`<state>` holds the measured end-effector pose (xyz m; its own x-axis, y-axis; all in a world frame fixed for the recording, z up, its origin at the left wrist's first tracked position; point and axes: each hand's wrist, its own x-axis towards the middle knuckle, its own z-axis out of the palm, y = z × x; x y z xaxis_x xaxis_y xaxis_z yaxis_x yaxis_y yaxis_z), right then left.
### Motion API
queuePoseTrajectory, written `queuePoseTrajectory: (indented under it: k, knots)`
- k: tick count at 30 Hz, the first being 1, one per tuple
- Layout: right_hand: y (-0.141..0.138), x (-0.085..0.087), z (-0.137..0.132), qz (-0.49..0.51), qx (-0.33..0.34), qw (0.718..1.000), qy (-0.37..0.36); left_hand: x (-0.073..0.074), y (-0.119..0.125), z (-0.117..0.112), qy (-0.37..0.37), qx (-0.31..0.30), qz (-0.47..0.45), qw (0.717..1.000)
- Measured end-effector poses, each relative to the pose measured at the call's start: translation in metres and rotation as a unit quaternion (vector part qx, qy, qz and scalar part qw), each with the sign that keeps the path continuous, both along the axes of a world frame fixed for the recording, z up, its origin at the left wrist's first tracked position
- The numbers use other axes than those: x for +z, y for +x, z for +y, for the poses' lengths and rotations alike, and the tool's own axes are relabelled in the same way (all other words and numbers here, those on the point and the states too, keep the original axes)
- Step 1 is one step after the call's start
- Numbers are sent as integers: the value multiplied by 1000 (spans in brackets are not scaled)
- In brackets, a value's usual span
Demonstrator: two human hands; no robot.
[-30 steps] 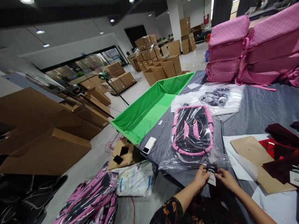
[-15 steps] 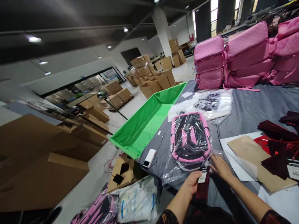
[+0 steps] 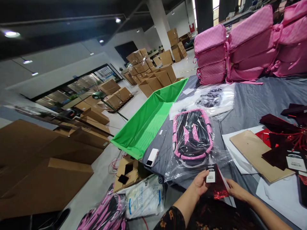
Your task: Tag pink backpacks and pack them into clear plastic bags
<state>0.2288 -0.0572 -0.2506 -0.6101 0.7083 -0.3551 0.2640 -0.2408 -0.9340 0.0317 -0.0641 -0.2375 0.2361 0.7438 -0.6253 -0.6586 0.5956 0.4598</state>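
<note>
The left hand [image 3: 200, 184] pinches the left edge of a dark red hang tag [image 3: 217, 182] beside its white label [image 3: 210, 176], thumb on the front; the right hand [image 3: 236, 189] is at the tag's right edge, its fingers partly hidden, so I cannot tell how firmly they grip; the tag is held tilted just on the near side of the bagged backpack [image 3: 192, 134], black with a pink rim, which lies flat in clear film on the grey-covered bench [image 3: 259, 105]; a pale strip, too unclear to identify, shows behind the tag.

To the backpack's left lie a white handheld device [image 3: 153, 157] and, past the bench edge, a green bin [image 3: 137, 132]; just beyond the backpack is a printed plastic bag [image 3: 211, 99], and farther beyond, to its right, stand pink bags [image 3: 249, 38]; to the backpack's right, brown card [image 3: 251, 150] overlaps white paper [image 3: 237, 156], with more dark tags [image 3: 275, 156] near it.
</note>
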Motion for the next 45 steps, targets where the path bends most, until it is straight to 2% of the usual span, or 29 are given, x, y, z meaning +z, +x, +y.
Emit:
queuePoseTrajectory:
  k: [4, 9, 11, 16, 20, 25, 27, 30, 33, 35, 38, 41, 43, 45]
  knots:
    - [10, 1, -17, -15, 1, 1000, 12, -9, 13, -8, 15, -4, 52, 999]
    - [18, -11, -22, -103, -132, 981, 95, -17, 11, -16, 33, -1, 153, 988]
    - [19, -14, -22, -124, -163, 972, 116, -17, 5, -17, 49, -6, 196, 979]
    - [23, -14, -29, -146, -180, 962, 142, -18, -5, -13, 86, -32, 293, 952]
    - [20, -19, -29, -164, -183, 960, 135, -29, 5, -13, 94, -55, 353, 929]
    - [7, -28, -20, -211, -179, 953, 121, -38, 22, -19, 116, -141, 405, 896]
    - [6, -27, -19, -226, -169, 950, 137, -35, 18, -21, 137, -197, 416, 877]
    - [12, -23, -23, -242, -160, 942, 170, -22, -1, -21, 183, -270, 432, 841]
    - [18, -21, -31, -259, -160, 932, 199, -3, -18, -13, 247, -297, 462, 798]
    - [18, -23, -36, -275, -161, 923, 214, 8, -17, -2, 292, -292, 475, 777]
    - [13, -27, -44, -295, -154, 912, 241, 16, 5, 23, 399, -308, 440, 743]
    - [13, -27, -58, -292, -133, 909, 265, 11, 36, 48, 476, -368, 365, 710]
    - [21, -21, -67, -259, -101, 921, 272, 5, 50, 58, 469, -393, 340, 714]
    - [33, -10, -70, -210, -53, 935, 280, 1, 53, 62, 448, -393, 328, 733]
